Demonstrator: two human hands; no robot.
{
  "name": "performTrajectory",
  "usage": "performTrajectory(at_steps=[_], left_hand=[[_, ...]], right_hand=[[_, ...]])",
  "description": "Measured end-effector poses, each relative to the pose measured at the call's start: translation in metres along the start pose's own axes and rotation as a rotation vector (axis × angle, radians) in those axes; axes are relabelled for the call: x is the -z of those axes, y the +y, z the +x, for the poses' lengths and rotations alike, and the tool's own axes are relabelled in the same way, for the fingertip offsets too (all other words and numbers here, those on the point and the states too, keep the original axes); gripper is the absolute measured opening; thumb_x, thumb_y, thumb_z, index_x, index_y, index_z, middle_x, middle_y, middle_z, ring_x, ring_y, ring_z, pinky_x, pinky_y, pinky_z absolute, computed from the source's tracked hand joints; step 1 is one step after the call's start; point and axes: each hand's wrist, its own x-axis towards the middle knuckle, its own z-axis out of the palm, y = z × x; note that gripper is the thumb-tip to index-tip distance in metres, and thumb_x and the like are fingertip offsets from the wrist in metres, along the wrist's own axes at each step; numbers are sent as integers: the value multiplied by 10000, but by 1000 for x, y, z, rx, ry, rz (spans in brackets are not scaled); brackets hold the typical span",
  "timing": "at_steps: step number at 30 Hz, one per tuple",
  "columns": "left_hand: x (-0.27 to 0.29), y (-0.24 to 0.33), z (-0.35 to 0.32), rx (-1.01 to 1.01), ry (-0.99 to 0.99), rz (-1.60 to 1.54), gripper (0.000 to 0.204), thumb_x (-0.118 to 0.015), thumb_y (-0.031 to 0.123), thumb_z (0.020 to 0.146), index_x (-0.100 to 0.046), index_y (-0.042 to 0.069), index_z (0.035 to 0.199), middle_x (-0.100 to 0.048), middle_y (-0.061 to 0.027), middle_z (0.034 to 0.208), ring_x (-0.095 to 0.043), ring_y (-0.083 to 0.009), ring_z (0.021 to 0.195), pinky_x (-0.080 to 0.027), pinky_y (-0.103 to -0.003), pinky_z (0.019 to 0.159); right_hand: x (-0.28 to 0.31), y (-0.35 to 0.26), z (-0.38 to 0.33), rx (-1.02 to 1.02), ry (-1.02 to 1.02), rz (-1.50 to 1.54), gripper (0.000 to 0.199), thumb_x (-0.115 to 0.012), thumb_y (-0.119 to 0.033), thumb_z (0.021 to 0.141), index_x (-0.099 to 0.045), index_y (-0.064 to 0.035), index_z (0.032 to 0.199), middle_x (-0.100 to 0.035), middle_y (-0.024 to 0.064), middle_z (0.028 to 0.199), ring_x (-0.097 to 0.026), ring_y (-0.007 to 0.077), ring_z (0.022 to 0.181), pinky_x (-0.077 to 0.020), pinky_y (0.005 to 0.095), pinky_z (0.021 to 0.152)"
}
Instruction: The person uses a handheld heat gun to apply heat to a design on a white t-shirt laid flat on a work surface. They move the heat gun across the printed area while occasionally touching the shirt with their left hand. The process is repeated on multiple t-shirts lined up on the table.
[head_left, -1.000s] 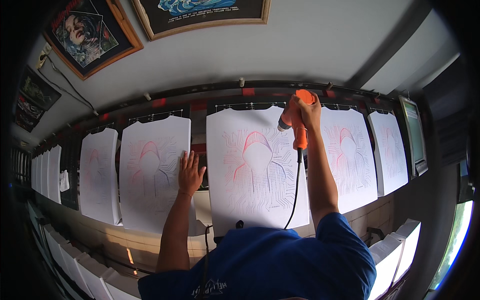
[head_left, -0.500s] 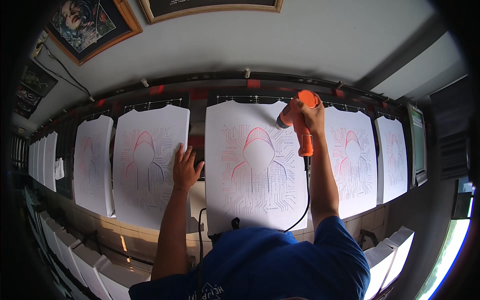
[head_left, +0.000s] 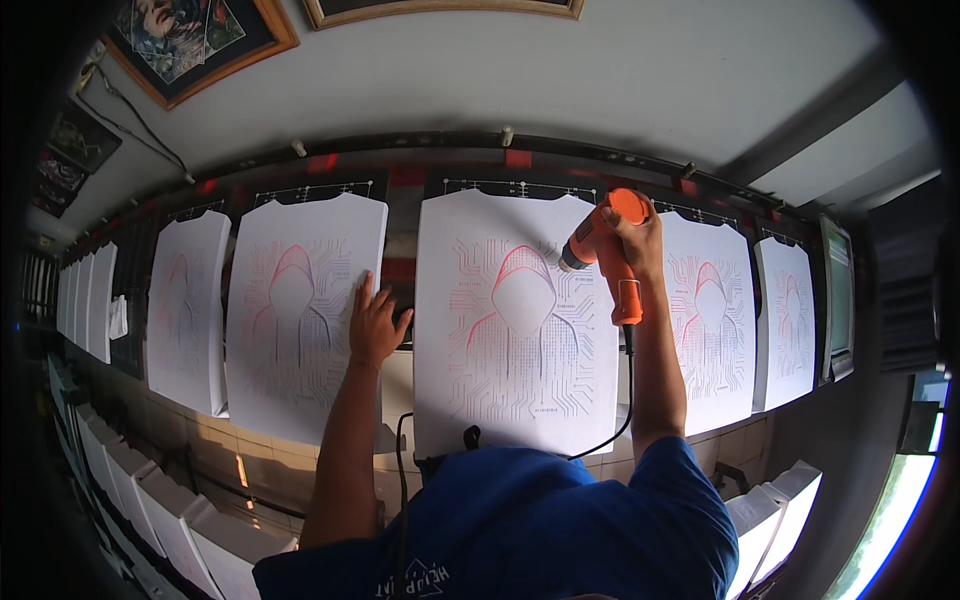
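My right hand (head_left: 640,240) is wrapped round an orange heat gun (head_left: 612,255), whose nozzle points down and left over the upper right of a white T-shirt (head_left: 516,420). This shirt lies flat on a board in front of me and bears a red and blue print of a hooded figure with circuit lines. A black cord runs from the gun's handle down toward my body. My left hand (head_left: 376,325) has its fingers spread and rests at the right edge of the neighbouring printed T-shirt (head_left: 290,400) on the left.
More printed white shirts (head_left: 708,385) lie on boards along both sides of the row. Behind them runs a dark metal rail (head_left: 430,142) with pegs. Several white shirts (head_left: 165,500) sit in a lower row at left. Framed pictures (head_left: 270,50) hang on the wall.
The heat gun has shifted slightly down and to the right, its nozzle still aimed at the same shirt. My left hand has moved a little up along the left shirt's edge.
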Motion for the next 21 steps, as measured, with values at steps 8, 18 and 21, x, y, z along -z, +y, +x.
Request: performTrajectory(at_steps=[8, 18, 21], left_hand=[[9, 6, 2, 38, -74, 8, 468, -636, 418, 965, -747, -35, 1009, -690, -166, 1154, -290, -373, 1515, -245, -517, 1256], [8, 5, 3, 50, -91, 1, 471, -618, 422, 977, -743, -31, 1008, -686, -163, 1147, -283, -366, 1517, -219, -509, 1270], [8, 4, 3, 52, -106, 17, 485, -607, 432, 985, -746, -31, 1014, -687, -163, 1147, -285, -369, 1515, -214, -506, 1273]], right_hand=[[-12, 2, -14, 41, -137, 42, 693, -909, -308, 728, -597, 57, 1228, -685, 106, 1075, -657, 184, 988, -528, 329, 913], [-43, 1, 9, 138, -169, 43, 666, -911, -311, 743, -601, 45, 1212, -677, 102, 1061, -653, 181, 985, -520, 324, 924], [-52, 3, 13, 164, -180, 21, 667, -906, -317, 747, -600, 47, 1215, -679, 106, 1062, -656, 183, 989, -523, 327, 924]])
